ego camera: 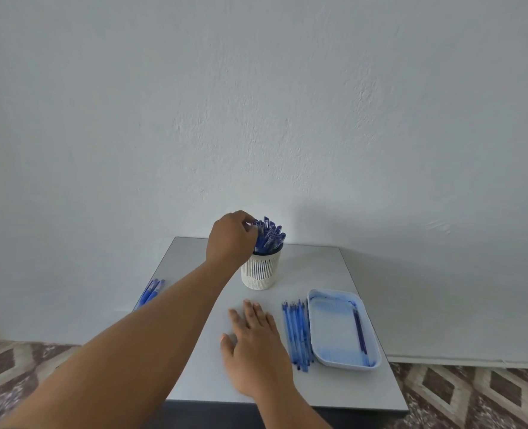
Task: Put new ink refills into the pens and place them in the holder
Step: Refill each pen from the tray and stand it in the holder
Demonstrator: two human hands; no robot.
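Closest to the camera is the right hand (254, 345), lying flat on the table (324, 267) palm down, fingers straight and relaxed, holding nothing. Going left to right from there: at the table's left edge sit a few loose pens (151, 291), blue see-through plastic, long axes running diagonally from near-left to far-right. Next, the left hand (231, 239) is stretched out to the back of the table with fingers curled, pinching the top of one pen in the holder (260, 274). That holder is a round off-white cup with thin vertical slots and a band of little holes near the bottom, and it's crammed with a bunch of blue pens (270, 235) standing upright, fanning a bit to the right. Further right, a row of ink refills (298, 332) lies side by side, skinny blue tubes with long axes going near to far, tips pointing away. Touching them on the right is a white rounded rectangular plastic tray (318, 345), stained blue inside, with one dark refill (359, 331) lying along its right wall, same near-to-far direction.
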